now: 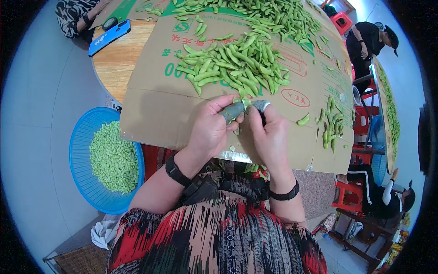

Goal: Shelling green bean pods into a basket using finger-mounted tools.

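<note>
My left hand (211, 127) and my right hand (272, 136) meet over the near part of a cardboard sheet (159, 114). Dark grey covers wrap some of the fingertips on both. Pinched between them is a green soybean pod (243, 99), partly hidden by the fingers, which both close on it. Just beyond my fingers lies a loose heap of soybean pods (237, 64). To the left, below the table edge, a blue plastic basket (78, 155) holds many shelled green beans (114, 157).
A larger pile of pods (283, 18) spreads at the far side. A small group of pods (333, 125) lies right on the cardboard. A blue phone (109, 38) rests on the wooden tabletop (118, 68). Other people (370, 39) are at the right, by red stools (350, 194).
</note>
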`<act>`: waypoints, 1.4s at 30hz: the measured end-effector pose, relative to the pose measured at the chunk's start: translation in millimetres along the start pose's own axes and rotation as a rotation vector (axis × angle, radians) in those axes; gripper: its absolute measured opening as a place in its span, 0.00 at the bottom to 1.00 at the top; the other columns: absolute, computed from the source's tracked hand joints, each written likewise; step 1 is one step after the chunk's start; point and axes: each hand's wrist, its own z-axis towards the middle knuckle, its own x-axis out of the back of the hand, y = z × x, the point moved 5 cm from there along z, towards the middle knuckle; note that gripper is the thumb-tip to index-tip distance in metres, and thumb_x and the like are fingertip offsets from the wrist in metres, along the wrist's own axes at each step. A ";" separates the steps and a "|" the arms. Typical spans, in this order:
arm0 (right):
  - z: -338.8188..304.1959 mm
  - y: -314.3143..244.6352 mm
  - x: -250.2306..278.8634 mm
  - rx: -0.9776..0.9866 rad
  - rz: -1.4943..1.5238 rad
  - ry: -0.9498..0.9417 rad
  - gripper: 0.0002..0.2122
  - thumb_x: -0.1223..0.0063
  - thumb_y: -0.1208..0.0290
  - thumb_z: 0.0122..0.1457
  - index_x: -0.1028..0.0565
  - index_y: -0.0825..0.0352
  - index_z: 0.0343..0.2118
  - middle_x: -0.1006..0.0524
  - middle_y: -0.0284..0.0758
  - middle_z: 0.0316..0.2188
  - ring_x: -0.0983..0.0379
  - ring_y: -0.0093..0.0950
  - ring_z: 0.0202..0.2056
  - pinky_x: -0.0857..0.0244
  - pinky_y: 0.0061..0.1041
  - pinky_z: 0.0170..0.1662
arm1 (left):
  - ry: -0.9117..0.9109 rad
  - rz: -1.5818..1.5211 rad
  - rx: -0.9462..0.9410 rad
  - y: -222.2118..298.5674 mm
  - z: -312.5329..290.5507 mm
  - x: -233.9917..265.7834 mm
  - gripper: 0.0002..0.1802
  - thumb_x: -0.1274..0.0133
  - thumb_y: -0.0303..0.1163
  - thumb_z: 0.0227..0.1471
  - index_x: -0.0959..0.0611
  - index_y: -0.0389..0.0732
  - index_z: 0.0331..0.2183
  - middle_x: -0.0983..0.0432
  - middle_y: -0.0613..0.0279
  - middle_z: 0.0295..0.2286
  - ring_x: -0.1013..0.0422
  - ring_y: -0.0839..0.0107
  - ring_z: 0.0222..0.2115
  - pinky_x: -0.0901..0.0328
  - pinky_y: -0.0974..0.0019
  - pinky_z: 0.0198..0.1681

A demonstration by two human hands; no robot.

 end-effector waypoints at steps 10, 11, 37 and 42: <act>37.2 13.0 28.2 -0.067 -0.280 -0.080 0.11 0.47 0.67 0.52 0.27 0.72 0.27 0.28 0.50 0.20 0.30 0.46 0.24 0.37 0.38 0.27 | -0.081 0.270 -0.042 29.1 -9.0 19.2 0.13 0.57 0.22 0.49 0.24 0.36 0.38 0.29 0.64 0.28 0.41 0.84 0.22 0.52 0.83 0.20; 41.6 16.4 21.3 -0.070 -0.284 -0.077 0.11 0.47 0.67 0.52 0.27 0.72 0.27 0.28 0.50 0.20 0.30 0.46 0.24 0.37 0.38 0.27 | -0.093 0.316 0.001 25.6 -9.6 17.7 0.13 0.55 0.22 0.49 0.23 0.36 0.39 0.28 0.65 0.28 0.40 0.83 0.23 0.49 0.81 0.21; -2.4 30.1 -7.5 -0.409 0.636 -0.350 0.10 0.50 0.71 0.56 0.28 0.69 0.38 0.31 0.23 0.20 0.40 0.12 0.23 0.43 0.14 0.26 | 0.004 0.262 -0.057 17.5 8.6 7.0 0.12 0.49 0.18 0.46 0.22 0.37 0.37 0.27 0.68 0.28 0.36 0.86 0.23 0.42 0.83 0.24; 0.5 6.2 2.7 0.038 0.026 -0.062 0.14 0.43 0.71 0.49 0.28 0.69 0.38 0.29 0.37 0.15 0.30 0.29 0.16 0.37 0.26 0.21 | 0.003 0.471 -0.207 20.4 10.6 9.0 0.08 0.46 0.21 0.47 0.21 0.36 0.34 0.27 0.70 0.27 0.37 0.87 0.23 0.43 0.82 0.24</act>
